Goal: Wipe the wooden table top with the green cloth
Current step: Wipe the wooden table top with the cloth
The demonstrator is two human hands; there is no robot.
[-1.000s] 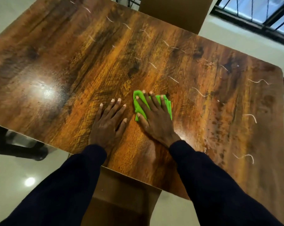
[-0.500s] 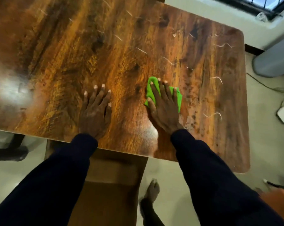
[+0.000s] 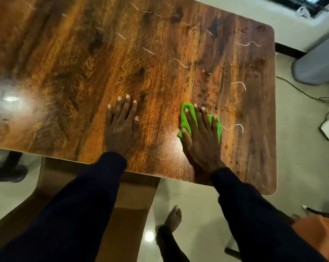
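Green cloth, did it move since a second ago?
Yes. The green cloth, under the right hand, slid right along the table, and its edge now almost reaches the white squiggle it was well short of before.

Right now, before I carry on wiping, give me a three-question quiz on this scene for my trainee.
1. True or false: the left hand grips the green cloth.
2. Which lies nearest the cloth? A) a white thread just to its right; B) the bright light glare; C) the table's far corner.
3. Fill in: the right hand presses the cloth with straight fingers against the wooden ____.

Key: 1 false, it rests flat on the bare table top; 2 A; 3 table top.
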